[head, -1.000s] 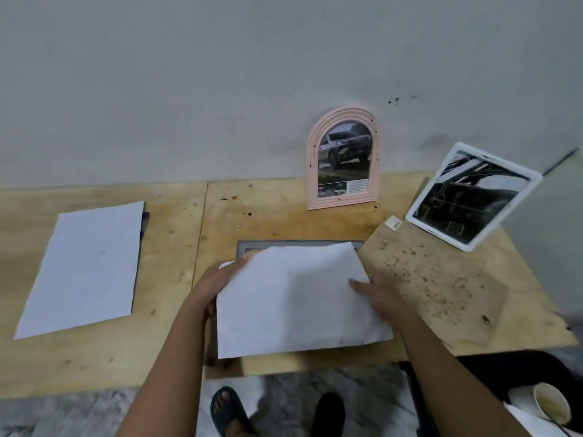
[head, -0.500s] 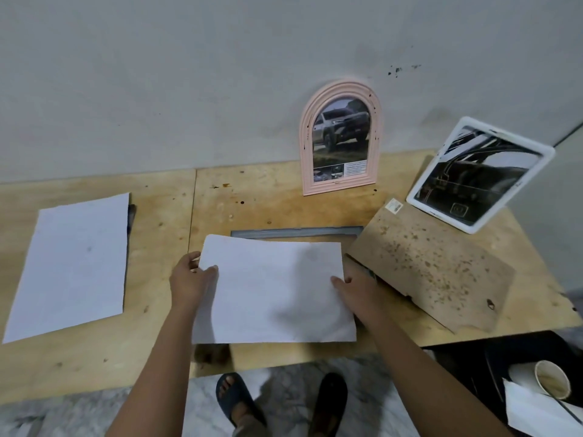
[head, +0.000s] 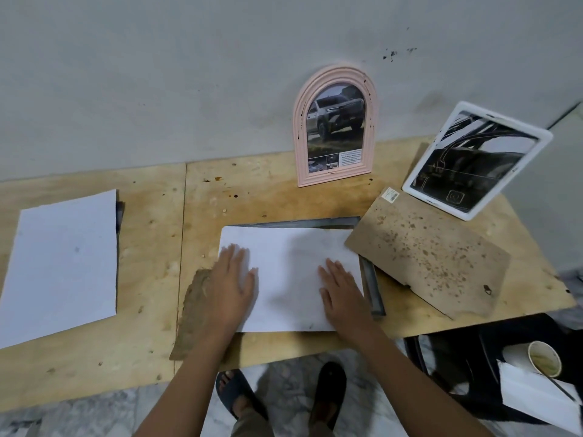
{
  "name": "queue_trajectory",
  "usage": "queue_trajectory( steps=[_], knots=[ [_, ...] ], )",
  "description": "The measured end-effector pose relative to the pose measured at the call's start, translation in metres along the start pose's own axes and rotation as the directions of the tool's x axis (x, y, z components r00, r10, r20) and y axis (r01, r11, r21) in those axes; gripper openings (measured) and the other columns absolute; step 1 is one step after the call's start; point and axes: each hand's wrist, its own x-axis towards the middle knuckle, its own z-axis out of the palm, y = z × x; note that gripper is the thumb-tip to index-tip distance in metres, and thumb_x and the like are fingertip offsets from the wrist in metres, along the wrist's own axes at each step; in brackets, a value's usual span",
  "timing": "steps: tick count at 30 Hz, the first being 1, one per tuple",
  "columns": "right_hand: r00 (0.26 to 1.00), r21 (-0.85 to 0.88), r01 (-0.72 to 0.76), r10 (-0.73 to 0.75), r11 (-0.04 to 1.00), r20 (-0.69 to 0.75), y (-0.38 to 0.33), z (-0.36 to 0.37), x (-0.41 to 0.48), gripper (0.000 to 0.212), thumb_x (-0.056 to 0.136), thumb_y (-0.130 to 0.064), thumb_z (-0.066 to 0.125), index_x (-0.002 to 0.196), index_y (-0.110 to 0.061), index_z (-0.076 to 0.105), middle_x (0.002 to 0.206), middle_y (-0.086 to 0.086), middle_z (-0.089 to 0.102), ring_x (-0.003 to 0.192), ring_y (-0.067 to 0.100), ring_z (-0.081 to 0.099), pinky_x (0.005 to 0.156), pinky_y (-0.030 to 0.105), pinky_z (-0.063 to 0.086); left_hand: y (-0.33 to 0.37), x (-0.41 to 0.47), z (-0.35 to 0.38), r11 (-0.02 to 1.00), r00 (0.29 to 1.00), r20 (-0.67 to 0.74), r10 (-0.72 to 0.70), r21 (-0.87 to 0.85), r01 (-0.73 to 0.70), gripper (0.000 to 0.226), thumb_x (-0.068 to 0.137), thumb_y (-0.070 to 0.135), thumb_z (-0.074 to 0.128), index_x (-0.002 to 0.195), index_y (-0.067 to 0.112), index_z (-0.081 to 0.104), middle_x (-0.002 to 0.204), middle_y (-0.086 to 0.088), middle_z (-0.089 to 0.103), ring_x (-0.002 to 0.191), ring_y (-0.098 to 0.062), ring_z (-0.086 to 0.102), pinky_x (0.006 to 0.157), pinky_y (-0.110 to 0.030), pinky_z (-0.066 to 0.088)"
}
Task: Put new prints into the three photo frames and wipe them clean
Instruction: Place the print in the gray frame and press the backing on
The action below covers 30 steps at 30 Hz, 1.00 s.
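1. While the head view is looking down, the white print sheet (head: 290, 279) is lying blank side up over the dark grey frame (head: 373, 288), which is lying flat at the middle of the worktop (head: 252, 190). Only the frame's far and right rails are showing.
2. The left hand (head: 235, 279) and right hand (head: 342, 288) are both pressing flat on the sheet, fingers straight and slightly spread, pinching nothing.
3. The sheet is running with its long axis left to right, roughly parallel to the frame's far rail; its near edge is reaching towards the worktop's front edge.
4. Being thin paper, it is probably going to handle light and floppy, creasing easily and sliding on the rails, so flat palms or a light hold at two opposite edges are looking safest.
5. The speckled backing board (head: 426, 257) is lying just right, overlapping the frame's far right corner.
6. The pink arched frame (head: 334, 127) and the white frame (head: 476, 159) are standing propped at the back, prints already showing.
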Motion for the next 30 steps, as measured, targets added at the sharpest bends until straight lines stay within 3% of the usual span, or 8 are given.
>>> queue_trajectory(
  steps=[4,10,14,17,19,21,25,30],
  knots=[
    [1.000,0.077,-0.013,0.015,0.997,-0.026,0.012,-0.005,0.007,0.051,0.098,-0.027,0.021,0.147,-0.013,0.023,0.157,0.000,0.013,0.145,0.013,0.004,0.113,0.022,-0.006,-0.003,-0.017,0.032,0.963,0.945,0.298,0.133,0.189,-0.195,0.077,0.086,0.065,0.002,0.149,0.021,0.008,0.156,-0.001,-0.006,0.142,-0.015,-0.017,0.114,-0.034,-0.014],
    [0.993,0.249,-0.048,0.073,0.967,-0.090,0.017,-0.015,0.008,0.044,0.098,-0.012,0.039,0.141,-0.009,0.036,0.152,0.001,0.028,0.141,0.012,0.020,0.115,0.022,0.012,-0.002,-0.025,0.050,0.953,0.968,0.246,0.045,0.280,-0.116,0.073,0.089,0.064,0.005,0.149,0.023,0.002,0.156,-0.003,-0.008,0.143,-0.022,-0.016,0.114,-0.036,-0.015],
    [0.895,0.432,-0.099,0.270,0.896,-0.355,0.006,-0.024,0.001,0.026,0.092,-0.004,0.048,0.115,-0.007,0.058,0.116,0.005,0.058,0.109,0.014,0.051,0.095,0.021,0.038,0.003,-0.028,0.057,0.949,0.978,0.209,0.000,0.309,-0.066,0.071,0.090,0.062,0.005,0.150,0.023,0.003,0.157,-0.005,-0.007,0.143,-0.024,-0.015,0.114,-0.039,-0.014],
    [0.585,0.824,-0.254,0.759,0.507,-0.286,0.001,-0.033,-0.005,0.013,0.091,-0.008,0.053,0.102,-0.012,0.059,0.098,0.004,0.064,0.086,0.010,0.060,0.074,0.022,0.050,0.007,-0.028,0.058,0.949,0.981,0.189,-0.033,0.313,-0.028,0.071,0.089,0.061,0.003,0.150,0.023,0.004,0.157,-0.006,-0.005,0.143,-0.024,-0.014,0.114,-0.038,-0.015],
    [0.293,0.996,-0.089,0.956,-0.012,0.038,0.006,-0.043,-0.007,0.016,0.090,-0.005,0.050,0.104,-0.005,0.057,0.096,0.009,0.066,0.082,0.014,0.066,0.070,0.023,0.054,0.009,-0.027,0.060,0.950,0.982,0.181,-0.053,0.313,-0.006,0.072,0.089,0.062,0.001,0.150,0.023,0.004,0.157,-0.007,-0.005,0.143,-0.023,-0.015,0.113,-0.038,-0.016],
    [0.141,0.939,0.120,0.942,-0.322,0.305,0.015,-0.055,-0.009,0.020,0.088,-0.004,0.050,0.105,0.002,0.058,0.095,0.014,0.068,0.082,0.017,0.069,0.073,0.025,0.057,0.011,-0.027,0.062,0.950,0.981,0.183,-0.067,0.312,0.007,0.074,0.087,0.063,-0.002,0.150,0.024,0.003,0.157,-0.007,-0.006,0.143,-0.023,-0.016,0.112,-0.039,-0.018],
    [0.175,0.855,0.194,0.875,-0.481,0.452,0.021,-0.072,-0.011,0.021,0.090,-0.013,0.055,0.106,0.002,0.054,0.094,0.013,0.066,0.084,0.018,0.068,0.074,0.026,0.057,0.013,-0.026,0.062,0.956,0.981,0.182,-0.068,0.293,0.012,0.075,0.087,0.063,-0.001,0.150,0.024,0.005,0.158,-0.007,-0.006,0.143,-0.023,-0.016,0.114,-0.040,-0.015],
    [0.160,0.840,0.106,0.842,-0.533,0.514,0.026,-0.077,-0.004,0.011,0.090,-0.015,0.054,0.097,-0.007,0.053,0.072,0.004,0.055,0.053,0.009,0.047,0.049,0.016,0.039,0.011,-0.025,0.055,0.958,0.982,0.186,-0.040,0.286,-0.015,0.072,0.088,0.063,0.002,0.150,0.027,0.007,0.158,-0.003,-0.004,0.142,-0.017,-0.019,0.115,-0.042,-0.014]
  ],
)
